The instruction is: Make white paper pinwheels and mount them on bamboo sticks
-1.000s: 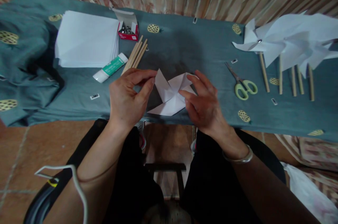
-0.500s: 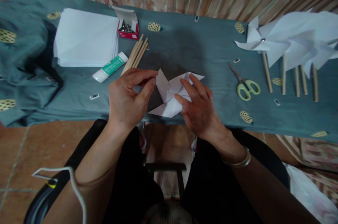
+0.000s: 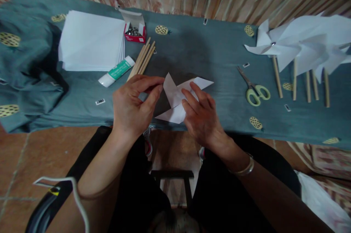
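A white paper pinwheel [image 3: 171, 93] lies near the table's front edge, its blades folded toward the middle. My left hand [image 3: 135, 103] pinches the tip of its left blade between thumb and forefinger. Over the pinwheel's right side, my right hand [image 3: 201, 114] rests with fingers spread, the fingertips on the paper close to its centre. That hand hides part of the right blades. Just beyond my left hand lie several wooden sticks [image 3: 142, 57], their near ends covered by it.
Left of the sticks are a glue tube [image 3: 116, 71], a stack of white paper [image 3: 91, 41] and an open red box of metal pins [image 3: 135, 33]. Green-handled scissors [image 3: 253, 88] lie to the right. Several finished pinwheels [image 3: 301, 44] on sticks lie at the far right.
My right hand has shifted slightly left across the pinwheel, its fingertips now nearer the centre. The left hand keeps its pinch on the blade tip. The view has moved a little.
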Demonstrator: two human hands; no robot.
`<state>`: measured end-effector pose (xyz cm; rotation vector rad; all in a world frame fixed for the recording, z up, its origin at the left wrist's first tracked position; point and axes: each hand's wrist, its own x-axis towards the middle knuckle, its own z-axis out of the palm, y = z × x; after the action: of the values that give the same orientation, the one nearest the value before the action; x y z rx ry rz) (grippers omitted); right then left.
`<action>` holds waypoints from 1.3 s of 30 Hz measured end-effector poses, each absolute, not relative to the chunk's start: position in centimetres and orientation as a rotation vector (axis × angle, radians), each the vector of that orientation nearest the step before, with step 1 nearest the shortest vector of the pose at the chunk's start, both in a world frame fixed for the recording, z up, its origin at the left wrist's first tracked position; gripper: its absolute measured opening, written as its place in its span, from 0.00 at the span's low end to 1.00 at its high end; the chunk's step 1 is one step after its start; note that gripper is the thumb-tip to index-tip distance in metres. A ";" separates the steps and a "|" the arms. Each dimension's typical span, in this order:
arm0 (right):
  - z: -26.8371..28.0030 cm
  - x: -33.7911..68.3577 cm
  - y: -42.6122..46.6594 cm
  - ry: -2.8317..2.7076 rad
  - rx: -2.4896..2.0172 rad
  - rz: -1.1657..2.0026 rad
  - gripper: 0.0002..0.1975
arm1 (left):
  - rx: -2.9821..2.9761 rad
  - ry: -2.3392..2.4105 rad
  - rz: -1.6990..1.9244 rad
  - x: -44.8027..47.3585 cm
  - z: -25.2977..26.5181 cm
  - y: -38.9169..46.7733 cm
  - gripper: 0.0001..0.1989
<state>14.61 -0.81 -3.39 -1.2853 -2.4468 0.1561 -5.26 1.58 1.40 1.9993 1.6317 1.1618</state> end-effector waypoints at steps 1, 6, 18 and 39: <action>-3.4 14.7 -0.8 -2.443 -1.279 0.164 0.25 | 1.990 1.633 1.163 -5.3 1.4 1.6 0.08; -3.2 14.9 -0.9 -2.396 -1.257 0.199 0.21 | 1.911 1.629 1.160 -5.6 1.5 1.4 0.06; -3.8 15.2 -1.3 -2.433 -1.188 0.109 0.27 | 1.811 1.557 1.239 -5.7 1.2 1.4 0.06; -1.1 17.8 1.2 -1.664 -1.367 0.898 0.23 | 1.679 1.581 1.103 -5.6 0.1 1.4 0.12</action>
<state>17.76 1.18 -1.13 -1.3667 -1.6642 0.8976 -5.56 1.44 0.09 1.6787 1.5810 1.1028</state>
